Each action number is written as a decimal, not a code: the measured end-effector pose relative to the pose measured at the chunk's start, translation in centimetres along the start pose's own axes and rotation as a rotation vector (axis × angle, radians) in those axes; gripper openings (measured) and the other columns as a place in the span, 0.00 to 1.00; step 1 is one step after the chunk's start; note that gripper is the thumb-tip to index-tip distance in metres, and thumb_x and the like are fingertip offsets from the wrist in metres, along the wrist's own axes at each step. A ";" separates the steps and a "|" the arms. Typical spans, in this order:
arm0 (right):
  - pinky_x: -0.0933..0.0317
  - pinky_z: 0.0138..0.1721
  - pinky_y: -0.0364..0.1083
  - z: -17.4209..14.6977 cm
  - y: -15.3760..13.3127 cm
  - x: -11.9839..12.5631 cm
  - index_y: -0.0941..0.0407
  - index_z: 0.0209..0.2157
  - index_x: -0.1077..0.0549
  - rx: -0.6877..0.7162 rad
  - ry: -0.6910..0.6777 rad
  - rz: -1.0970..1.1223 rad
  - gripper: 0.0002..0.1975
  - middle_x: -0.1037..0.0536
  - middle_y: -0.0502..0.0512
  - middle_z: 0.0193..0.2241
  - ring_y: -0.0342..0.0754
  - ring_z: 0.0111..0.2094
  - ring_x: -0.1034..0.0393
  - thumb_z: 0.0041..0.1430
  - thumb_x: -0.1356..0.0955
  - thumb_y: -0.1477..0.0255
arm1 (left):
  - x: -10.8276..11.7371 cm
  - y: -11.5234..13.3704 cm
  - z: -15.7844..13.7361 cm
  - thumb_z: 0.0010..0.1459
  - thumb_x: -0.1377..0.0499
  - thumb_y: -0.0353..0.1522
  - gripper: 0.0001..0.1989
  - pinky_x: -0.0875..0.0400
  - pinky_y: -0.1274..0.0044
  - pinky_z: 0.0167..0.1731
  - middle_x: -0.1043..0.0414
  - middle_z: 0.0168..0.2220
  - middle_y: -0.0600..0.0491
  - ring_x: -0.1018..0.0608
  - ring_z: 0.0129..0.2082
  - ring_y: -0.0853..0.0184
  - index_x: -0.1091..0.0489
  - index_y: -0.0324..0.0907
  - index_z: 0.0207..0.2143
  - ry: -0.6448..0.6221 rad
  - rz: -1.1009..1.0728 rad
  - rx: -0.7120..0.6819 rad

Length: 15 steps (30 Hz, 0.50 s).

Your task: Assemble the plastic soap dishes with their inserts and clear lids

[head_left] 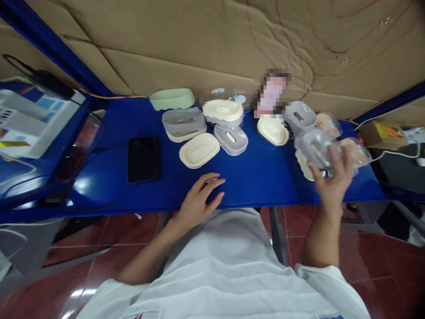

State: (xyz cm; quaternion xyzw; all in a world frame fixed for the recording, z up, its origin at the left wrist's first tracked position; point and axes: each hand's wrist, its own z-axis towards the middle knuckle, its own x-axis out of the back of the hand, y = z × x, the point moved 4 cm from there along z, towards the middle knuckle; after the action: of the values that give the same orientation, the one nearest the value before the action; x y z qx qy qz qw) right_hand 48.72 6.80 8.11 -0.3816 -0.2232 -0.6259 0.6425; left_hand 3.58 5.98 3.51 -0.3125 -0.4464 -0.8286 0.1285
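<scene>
My right hand (pixel 334 177) grips a grey oval soap dish (pixel 314 146) at its near right side, thumb and fingers apart around it; both are slightly blurred. Beneath it, a cream scalloped piece (pixel 303 166) partly shows. My left hand (pixel 201 197) hovers at the table's front edge, fingers loosely bent and apart, with nothing in it. Just beyond that hand lie a cream oval tray (pixel 199 150) and a grey slotted piece (pixel 231 139). Behind them, a cream tray rests on a grey dish (pixel 229 119), beside a deep grey dish (pixel 184 122).
On the blue table (pixel 252 177) are a black phone-like slab (pixel 142 159), a green oval ring (pixel 172 98) and clear lids (pixel 239 99). Rightward stand a cream dish (pixel 272 131), another grey dish (pixel 300 115) and peach pieces (pixel 357 153). A cardboard wall (pixel 182 48) rises behind.
</scene>
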 end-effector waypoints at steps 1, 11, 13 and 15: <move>0.40 0.68 0.63 1.8 3.3 -0.1 0.60 0.67 0.24 -0.080 0.001 -0.073 0.43 0.35 0.81 0.71 0.69 0.74 0.39 0.61 0.23 0.45 | -0.1 0.0 0.0 0.75 0.38 0.32 0.15 0.21 0.64 0.61 0.25 0.61 0.46 0.19 0.60 0.59 0.27 0.48 0.62 -0.004 0.015 -0.013; 0.37 0.51 0.62 9.4 17.8 -3.2 0.64 0.64 0.23 -0.468 -0.032 -0.259 0.33 0.30 0.86 0.60 0.66 0.64 0.31 0.65 0.23 0.58 | -0.3 0.1 0.1 0.75 0.39 0.31 0.08 0.20 0.66 0.56 0.19 0.54 0.48 0.16 0.53 0.60 0.23 0.46 0.53 -0.008 0.069 -0.082; 0.39 0.53 0.65 8.5 17.0 -3.1 0.65 0.66 0.26 -0.480 -0.021 -0.284 0.35 0.33 0.90 0.63 0.69 0.68 0.36 0.67 0.25 0.57 | -0.4 0.2 0.1 0.75 0.39 0.31 0.09 0.21 0.66 0.56 0.19 0.55 0.48 0.17 0.54 0.60 0.23 0.46 0.54 -0.008 0.076 -0.081; 0.41 0.56 0.68 6.9 14.4 -2.6 0.65 0.66 0.26 -0.389 0.041 -0.297 0.36 0.34 0.91 0.64 0.72 0.70 0.39 0.68 0.26 0.54 | -0.3 0.3 0.1 0.74 0.39 0.31 0.10 0.21 0.65 0.58 0.21 0.58 0.46 0.18 0.57 0.59 0.24 0.46 0.55 0.009 0.103 -0.073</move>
State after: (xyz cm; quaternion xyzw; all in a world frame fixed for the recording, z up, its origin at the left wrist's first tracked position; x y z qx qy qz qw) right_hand 63.75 12.67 7.32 -0.4483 -0.1391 -0.7523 0.4623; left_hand 3.97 5.86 3.51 -0.3359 -0.3986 -0.8380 0.1616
